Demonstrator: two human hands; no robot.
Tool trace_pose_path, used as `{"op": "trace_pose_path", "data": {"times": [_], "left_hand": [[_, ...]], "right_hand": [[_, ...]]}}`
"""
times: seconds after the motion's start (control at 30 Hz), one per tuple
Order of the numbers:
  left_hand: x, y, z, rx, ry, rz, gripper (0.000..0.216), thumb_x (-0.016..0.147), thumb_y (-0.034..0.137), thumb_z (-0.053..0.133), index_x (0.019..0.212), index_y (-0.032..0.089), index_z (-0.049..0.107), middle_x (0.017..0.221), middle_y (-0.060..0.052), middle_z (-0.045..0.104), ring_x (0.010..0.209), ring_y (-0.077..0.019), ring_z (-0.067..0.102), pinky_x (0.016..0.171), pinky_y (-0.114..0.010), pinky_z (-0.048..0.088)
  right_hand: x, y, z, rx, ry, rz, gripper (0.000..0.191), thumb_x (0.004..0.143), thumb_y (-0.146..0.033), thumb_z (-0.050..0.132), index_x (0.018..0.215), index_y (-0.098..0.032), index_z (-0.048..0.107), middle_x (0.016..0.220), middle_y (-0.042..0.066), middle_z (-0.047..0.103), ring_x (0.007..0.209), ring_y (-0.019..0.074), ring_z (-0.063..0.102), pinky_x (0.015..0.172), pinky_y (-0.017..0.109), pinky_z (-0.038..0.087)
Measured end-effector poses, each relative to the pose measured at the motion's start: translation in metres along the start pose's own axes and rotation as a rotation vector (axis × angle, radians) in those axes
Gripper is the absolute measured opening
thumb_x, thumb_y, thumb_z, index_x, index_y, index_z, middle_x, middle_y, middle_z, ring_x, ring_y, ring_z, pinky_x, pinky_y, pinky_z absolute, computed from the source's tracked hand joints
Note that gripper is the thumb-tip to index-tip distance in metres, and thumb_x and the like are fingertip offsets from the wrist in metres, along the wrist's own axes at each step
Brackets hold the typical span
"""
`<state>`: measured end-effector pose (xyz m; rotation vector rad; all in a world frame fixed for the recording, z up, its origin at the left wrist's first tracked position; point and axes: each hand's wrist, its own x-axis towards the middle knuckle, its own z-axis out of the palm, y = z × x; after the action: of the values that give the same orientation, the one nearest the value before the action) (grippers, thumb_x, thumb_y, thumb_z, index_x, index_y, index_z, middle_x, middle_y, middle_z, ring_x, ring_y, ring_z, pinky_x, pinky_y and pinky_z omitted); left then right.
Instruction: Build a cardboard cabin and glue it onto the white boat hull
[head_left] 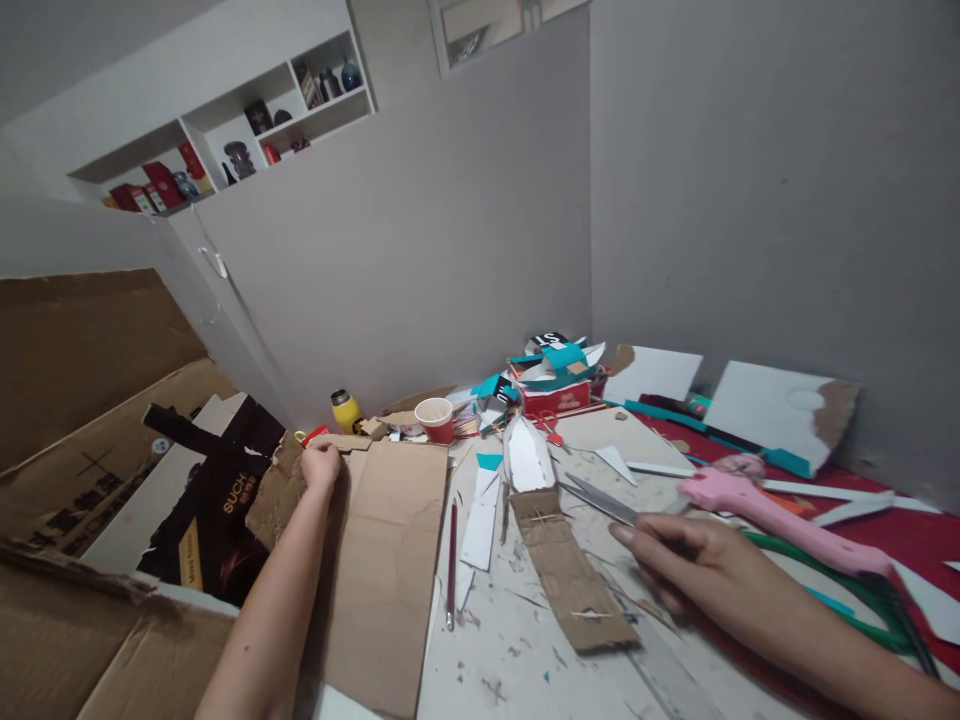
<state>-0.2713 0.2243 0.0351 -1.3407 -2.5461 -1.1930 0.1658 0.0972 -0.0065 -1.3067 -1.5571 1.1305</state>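
Observation:
My left hand [321, 462] is closed at the far left of the table, its fingers pinching a small brown cardboard strip [351, 441]. Beneath and beside that wrist lies a large flat cardboard sheet [394, 560]. In my right hand [694, 560] is a pair of scissors [600, 498], blades pointing left and nearly together; the handles are hidden by the fingers. Just left of the blades lies a paper boat-like shape [529, 460] in white. Joined or touching its near end is a bent cardboard strip [574, 580] with small sticks across it.
A pink glue gun [780, 515] and a green loop [832, 580] lie by my right arm. A dark red pencil [451, 565] and white paper scraps [481, 515] are mid-table. Behind stand a paper cup [435, 418] and yellow bottle [346, 410]. An open cardboard box [67, 480] holds scraps at left.

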Motion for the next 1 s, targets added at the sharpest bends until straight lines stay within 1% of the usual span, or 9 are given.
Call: {"op": "trace_pose_path", "data": {"times": [0.13,0.27,0.4,0.5,0.63,0.73,0.8,0.87,1.0], "left_hand": [[-0.001,0.001,-0.008,0.14,-0.098,-0.009,0.03,0.09,0.033,0.058,0.116,0.017,0.059,0.116,-0.009,0.062,0.098,-0.0211,0.062,0.083,-0.041,0.053],[-0.004,0.004,-0.013,0.255,-0.14,0.01,0.031,0.09,0.033,0.059,0.116,0.017,0.059,0.117,-0.009,0.061,0.101,-0.0221,0.062,0.085,-0.043,0.052],[-0.008,0.013,-0.019,0.283,-0.125,0.065,0.031,0.089,0.035,0.059,0.113,0.016,0.06,0.115,-0.009,0.062,0.1,-0.0222,0.062,0.086,-0.044,0.051],[-0.017,0.031,-0.018,0.227,-0.069,0.157,0.03,0.092,0.036,0.054,0.112,0.016,0.061,0.115,-0.01,0.063,0.103,-0.023,0.061,0.09,-0.045,0.048],[-0.04,0.07,-0.002,0.074,-0.1,0.398,0.042,0.095,0.038,0.042,0.13,0.015,0.049,0.123,-0.015,0.062,0.108,-0.0222,0.061,0.093,-0.034,0.046],[-0.059,0.102,0.017,0.003,-0.216,0.582,0.066,0.087,0.046,0.053,0.143,0.016,0.034,0.137,-0.015,0.054,0.117,-0.0238,0.057,0.096,-0.032,0.044],[-0.067,0.118,0.03,0.002,-0.29,0.663,0.079,0.08,0.048,0.061,0.146,0.015,0.031,0.144,-0.015,0.046,0.127,-0.0262,0.049,0.101,-0.033,0.04],[-0.069,0.13,0.042,0.03,-0.346,0.685,0.087,0.074,0.047,0.068,0.146,0.013,0.033,0.146,-0.017,0.044,0.13,-0.029,0.046,0.102,-0.035,0.038],[-0.062,0.136,0.058,0.116,-0.386,0.607,0.083,0.069,0.04,0.073,0.14,0.011,0.041,0.129,-0.022,0.059,0.114,-0.0353,0.058,0.088,-0.039,0.046]], "right_hand": [[-0.002,-0.003,0.001,-0.014,0.001,-0.014,0.055,0.072,-0.07,0.056,0.049,-0.022,0.042,0.042,0.0,0.049,0.042,0.0138,0.045,0.044,0.026,0.038],[-0.004,-0.009,0.002,-0.012,-0.018,0.005,0.055,0.069,-0.072,0.055,0.05,-0.022,0.039,0.044,-0.001,0.046,0.042,0.013,0.043,0.044,0.026,0.036],[-0.004,-0.013,0.001,-0.023,-0.021,-0.005,0.053,0.072,-0.069,0.053,0.051,-0.023,0.037,0.042,-0.001,0.046,0.041,0.0124,0.041,0.044,0.026,0.034],[-0.005,-0.015,-0.001,0.004,0.0,-0.014,0.05,0.074,-0.065,0.054,0.054,-0.023,0.037,0.044,-0.003,0.045,0.041,0.0121,0.041,0.044,0.026,0.035],[-0.005,-0.018,-0.004,0.071,0.046,-0.033,0.039,0.076,-0.057,0.056,0.065,-0.022,0.043,0.052,-0.006,0.043,0.042,0.0108,0.044,0.043,0.023,0.035],[-0.005,-0.02,-0.005,0.118,0.035,-0.03,0.031,0.078,-0.051,0.055,0.072,-0.022,0.046,0.054,-0.007,0.044,0.042,0.0098,0.044,0.042,0.022,0.033],[-0.005,-0.02,-0.005,0.136,0.02,-0.03,0.028,0.079,-0.048,0.054,0.073,-0.022,0.047,0.054,-0.006,0.045,0.042,0.0096,0.043,0.042,0.021,0.033],[-0.005,-0.021,-0.006,0.131,0.018,-0.044,0.026,0.08,-0.046,0.054,0.073,-0.021,0.047,0.054,-0.006,0.045,0.043,0.0098,0.043,0.042,0.022,0.033],[-0.005,-0.021,-0.006,0.101,0.019,-0.072,0.026,0.083,-0.044,0.052,0.071,-0.021,0.047,0.054,-0.005,0.046,0.044,0.0103,0.043,0.043,0.022,0.034]]}}
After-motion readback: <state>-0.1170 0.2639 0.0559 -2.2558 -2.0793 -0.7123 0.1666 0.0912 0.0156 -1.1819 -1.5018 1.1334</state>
